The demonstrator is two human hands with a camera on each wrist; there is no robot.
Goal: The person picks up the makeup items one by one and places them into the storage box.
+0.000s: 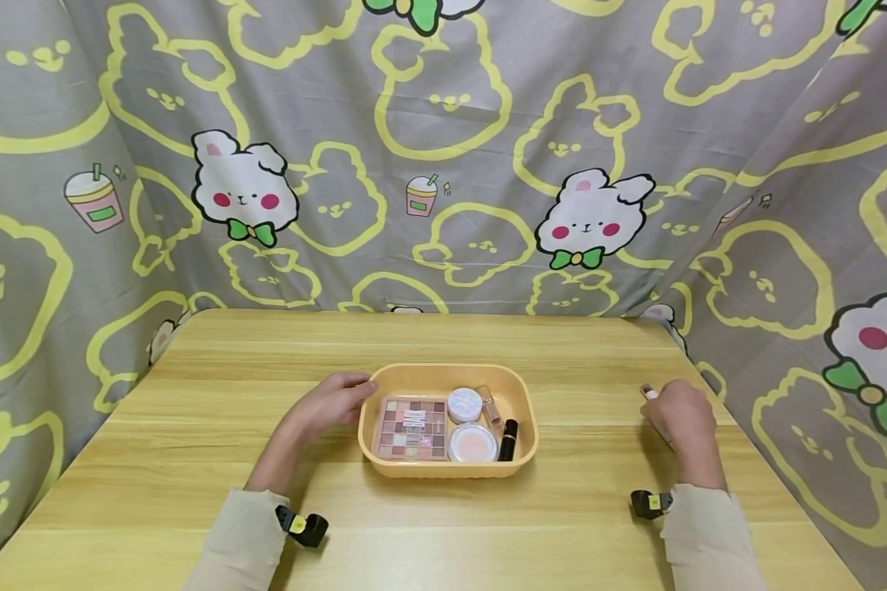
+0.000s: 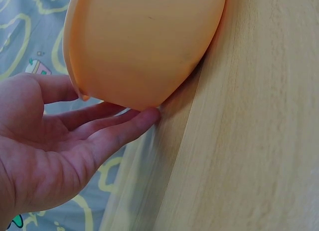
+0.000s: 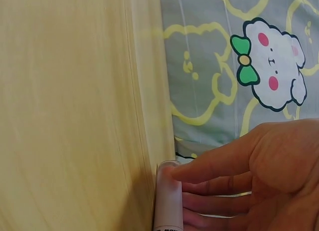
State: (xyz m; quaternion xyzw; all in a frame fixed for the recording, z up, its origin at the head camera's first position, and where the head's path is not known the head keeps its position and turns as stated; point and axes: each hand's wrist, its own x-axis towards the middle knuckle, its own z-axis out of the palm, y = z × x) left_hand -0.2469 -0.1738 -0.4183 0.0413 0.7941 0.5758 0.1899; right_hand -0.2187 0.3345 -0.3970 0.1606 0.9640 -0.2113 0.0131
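A yellow-orange plastic basket (image 1: 521, 386) sits mid-table. In it lie an eyeshadow palette (image 1: 411, 429), a patterned white round case (image 1: 464, 405), a round compact (image 1: 473, 444), a clear pinkish lip gloss tube (image 1: 492, 410) and a black lipstick tube (image 1: 509, 440). My left hand (image 1: 334, 400) holds the basket's left end, one digit at the rim and the other fingers against the outer wall (image 2: 144, 51). Far to the right, my right hand (image 1: 683, 419) grips a slim pale pink cosmetic tube (image 3: 169, 201) at the table surface. Its lettering is cut off by the frame edge.
The wooden table (image 1: 443, 533) reaches back to a grey curtain (image 1: 325, 107) with cartoon rabbits, which also hangs along both sides. My right hand is close to the table's right edge. A small black camera (image 1: 306, 528) is strapped to each wrist.
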